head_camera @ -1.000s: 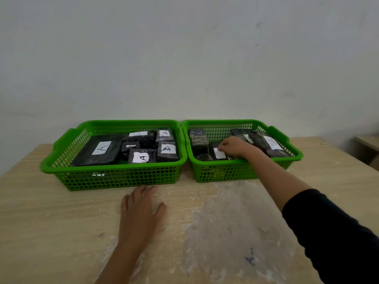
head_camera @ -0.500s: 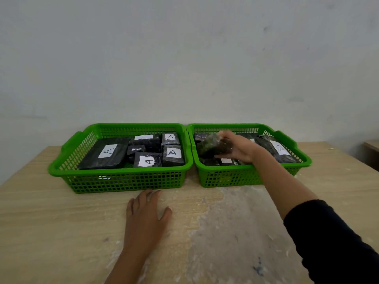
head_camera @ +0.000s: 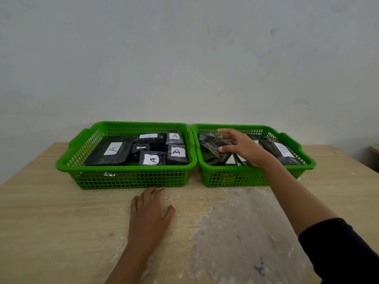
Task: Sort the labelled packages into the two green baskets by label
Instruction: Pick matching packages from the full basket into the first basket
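Two green baskets stand side by side at the back of the table. The left basket [head_camera: 131,179] holds several black packages with white labels marked A, the largest [head_camera: 110,152] at its left. The right basket [head_camera: 235,178] holds more black packages, one long one [head_camera: 276,150] along its right side. My right hand [head_camera: 244,147] reaches into the right basket and grips a dark wrapped package [head_camera: 213,146], tilted, near the basket's left wall; its label is hidden. My left hand [head_camera: 149,218] lies flat on the table in front of the left basket, fingers spread.
The wooden table [head_camera: 51,222] has a worn whitish patch [head_camera: 235,232] in front of the right basket. A plain wall rises just behind the baskets. A corner of other furniture [head_camera: 374,156] shows at the far right edge.
My right hand moved from the basket's middle to its left part, took hold of a dark package and lifted it at a tilt. The left hand stayed flat on the table.
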The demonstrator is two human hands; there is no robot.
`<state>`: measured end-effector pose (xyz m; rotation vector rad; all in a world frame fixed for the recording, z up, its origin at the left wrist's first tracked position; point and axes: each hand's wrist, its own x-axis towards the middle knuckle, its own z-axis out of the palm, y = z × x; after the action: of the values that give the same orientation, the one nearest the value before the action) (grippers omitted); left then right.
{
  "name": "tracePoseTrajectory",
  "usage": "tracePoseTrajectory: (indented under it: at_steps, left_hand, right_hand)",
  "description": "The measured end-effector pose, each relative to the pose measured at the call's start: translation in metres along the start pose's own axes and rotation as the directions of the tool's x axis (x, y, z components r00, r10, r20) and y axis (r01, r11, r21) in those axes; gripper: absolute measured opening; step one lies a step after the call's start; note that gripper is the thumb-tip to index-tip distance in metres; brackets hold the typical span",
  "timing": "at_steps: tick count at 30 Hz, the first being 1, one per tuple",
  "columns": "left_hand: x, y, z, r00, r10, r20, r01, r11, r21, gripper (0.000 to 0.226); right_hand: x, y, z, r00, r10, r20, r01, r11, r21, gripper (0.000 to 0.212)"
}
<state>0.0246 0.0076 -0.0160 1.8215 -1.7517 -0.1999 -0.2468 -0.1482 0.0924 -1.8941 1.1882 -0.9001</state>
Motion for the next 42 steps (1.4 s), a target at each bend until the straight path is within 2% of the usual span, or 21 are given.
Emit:
tracePoseTrajectory:
  at_steps: [3,4,6,9,11,14,17,20,25,28,33,39,42]
  left_hand:
    - [0.000,0.001,0.000,1.000,0.001,0.003,-0.001,1.000,-0.009,0.051]
    - [0.000,0.001,0.001,1.000,0.001,0.005,-0.001,1.000,-0.008,0.051]
    - [0.000,0.000,0.001,1.000,-0.001,0.005,0.001,1.000,-0.007,0.051]
    - [0.000,0.000,0.000,1.000,-0.004,0.003,0.004,1.000,-0.008,0.051]
    - [-0.001,0.000,0.000,1.000,-0.001,0.004,0.001,1.000,-0.014,0.051]
    - [-0.001,0.000,0.000,1.000,0.000,-0.002,0.000,1.000,-0.020,0.051]
    - [0.000,0.001,0.001,1.000,-0.005,0.001,0.005,1.000,-0.004,0.052]
    - [0.000,0.002,0.001,1.000,-0.005,0.000,0.005,1.000,0.001,0.053]
    - [-0.002,0.001,0.001,1.000,0.009,-0.023,-0.009,1.000,-0.001,0.051]
    - [-0.001,0.002,0.001,1.000,-0.001,-0.019,0.001,1.000,0.018,0.052]
    - [0.000,0.001,0.001,1.000,-0.023,0.004,0.023,1.000,0.009,0.055]
    - [0.003,0.004,0.000,1.000,-0.004,-0.008,0.004,1.000,-0.007,0.059]
    - [-0.001,0.007,-0.008,1.000,0.024,-0.011,-0.022,0.991,0.129,0.055]
  right_hand:
    - [-0.004,-0.008,0.002,0.996,-0.001,-0.090,0.015,0.988,0.156,0.049]
    - [-0.005,-0.011,0.002,0.993,-0.009,-0.116,0.025,0.990,0.140,0.053]
    - [-0.007,-0.014,0.005,0.987,-0.068,-0.149,0.062,0.997,-0.046,0.063]
    - [-0.006,-0.012,0.016,0.967,-0.167,-0.191,0.080,0.916,-0.394,0.069]
    - [-0.006,-0.014,0.022,0.951,-0.230,-0.209,0.095,0.855,-0.511,0.062]
    - [-0.007,-0.021,0.026,0.912,-0.339,-0.231,0.146,0.794,-0.590,0.051]
    - [-0.004,-0.032,0.029,0.890,-0.392,-0.233,0.203,0.798,-0.567,0.047]
    - [0.007,-0.050,0.037,0.902,-0.373,-0.217,0.223,0.833,-0.506,0.045]
    - [0.042,-0.076,0.078,0.959,-0.281,0.037,0.269,0.862,-0.430,0.046]
    - [0.067,-0.084,0.112,0.964,-0.238,0.119,0.266,0.836,-0.480,0.049]
    - [0.100,-0.080,0.152,0.981,-0.186,0.057,0.189,0.840,-0.508,0.048]
    - [0.140,-0.089,0.184,0.966,-0.257,0.015,0.229,0.831,-0.507,0.044]
    - [0.160,-0.101,0.208,0.964,-0.265,0.022,0.246,0.856,-0.455,0.049]
